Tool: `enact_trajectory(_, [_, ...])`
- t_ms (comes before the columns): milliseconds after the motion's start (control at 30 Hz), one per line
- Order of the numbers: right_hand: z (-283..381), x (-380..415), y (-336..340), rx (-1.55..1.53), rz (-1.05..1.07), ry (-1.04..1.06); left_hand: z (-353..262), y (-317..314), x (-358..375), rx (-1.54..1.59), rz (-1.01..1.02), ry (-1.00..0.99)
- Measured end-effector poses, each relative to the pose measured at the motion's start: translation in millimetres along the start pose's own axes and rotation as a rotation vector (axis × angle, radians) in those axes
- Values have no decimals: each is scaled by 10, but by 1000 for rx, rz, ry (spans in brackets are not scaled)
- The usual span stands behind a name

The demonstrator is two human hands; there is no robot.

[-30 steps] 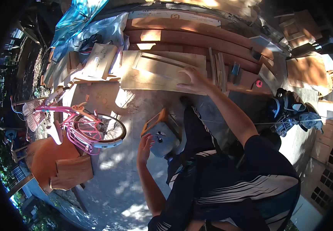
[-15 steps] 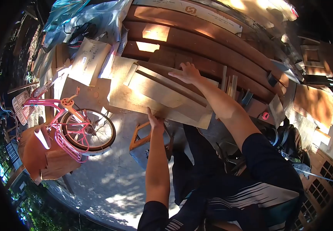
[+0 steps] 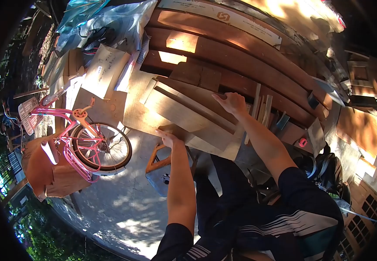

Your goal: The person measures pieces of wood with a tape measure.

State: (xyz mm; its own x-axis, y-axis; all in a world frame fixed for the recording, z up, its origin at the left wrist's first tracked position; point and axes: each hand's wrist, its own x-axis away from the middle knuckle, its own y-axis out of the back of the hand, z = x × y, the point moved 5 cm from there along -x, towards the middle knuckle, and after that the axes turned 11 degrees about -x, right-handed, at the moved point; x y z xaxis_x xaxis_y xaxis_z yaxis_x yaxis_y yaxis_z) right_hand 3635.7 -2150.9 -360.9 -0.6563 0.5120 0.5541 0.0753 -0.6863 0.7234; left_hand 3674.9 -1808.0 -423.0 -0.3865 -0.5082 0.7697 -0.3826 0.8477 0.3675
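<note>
A pale plywood board (image 3: 138, 116) lies in front of me, tilted down to the right. On it is a long wooden box-like piece (image 3: 184, 115) with a narrow slot along its far side. My left hand (image 3: 171, 139) is closed at the board's near edge, a digit lying over the top face; its other fingers are partly hidden. Over the right part of the board, close to the far side of the slotted piece, is my right hand (image 3: 234, 104). It is open, with a digit stretched out to the left and nothing visible in it.
Long brown boards (image 3: 236, 56) are stacked behind the work. A pink bicycle (image 3: 73, 126) lies at the left near a cardboard box (image 3: 103, 71). A small stool (image 3: 158, 163) stands below the board. Narrow wood strips (image 3: 262, 111) and a pink tape roll (image 3: 303, 142) are at the right.
My right hand has moved right and toward me along the slotted piece. My left hand has shifted slightly left, its digit now lying flatter over the board's edge. The view has turned a little.
</note>
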Motion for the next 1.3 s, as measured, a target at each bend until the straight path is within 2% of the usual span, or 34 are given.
enact_trajectory(100, [44, 205, 49, -60, -57, 49, 10, 158, 170, 44, 1, -65])
enact_trajectory(200, [106, 441, 71, -61, -125, 176, -58, 415, 444, 101, 74, -41])
enact_trajectory(267, [185, 646, 88, -62, -60, 161, 57, 736, 414, 103, 117, -53])
enact_trajectory(367, [302, 1012, 145, 24, -54, 234, -69, 1103, 1103, 278, 263, -6])
enact_trajectory(467, [501, 1462, 182, 27, -38, 318, 44, 1735, 1350, 320, 296, -20])
enact_trajectory(533, [662, 1789, 187, 29, -7, 361, 236, 2221, 1305, 357, 306, -122])
enact_trajectory(600, [858, 2133, 142, -50, -122, 565, 426, 2690, 1381, 398, 321, -184])
enact_trajectory(767, [1492, 3083, -188, 196, -43, 661, 748, 3846, 1582, 540, 358, -201])
enact_trajectory(800, [1615, 3303, -288, 260, 48, 598, 740, 4103, 1756, 599, 318, -161])
enact_trajectory(900, [1911, 4001, -748, 296, 99, 674, 1227, 4927, 1596, 594, 198, -198])
enact_trajectory(933, [1969, 4165, -965, 333, 183, 637, 1281, 5167, 1617, 703, 194, -190])
enact_trajectory(1033, [2265, 4805, -1560, 348, 115, 850, 1608, 5930, 1647, 855, 194, -191])
enact_trajectory(1067, [2388, 5021, -1768, 357, 188, 850, 1775, 6184, 1627, 918, 130, -122])
enact_trajectory(1167, [2825, 5755, -2350, 480, 263, 938, 2274, 6940, 1568, 949, -41, -101])
enact_trajectory(1300, [3435, 6826, -3183, 427, 328, 1243, 2545, 7893, 1797, 1067, -190, -85])
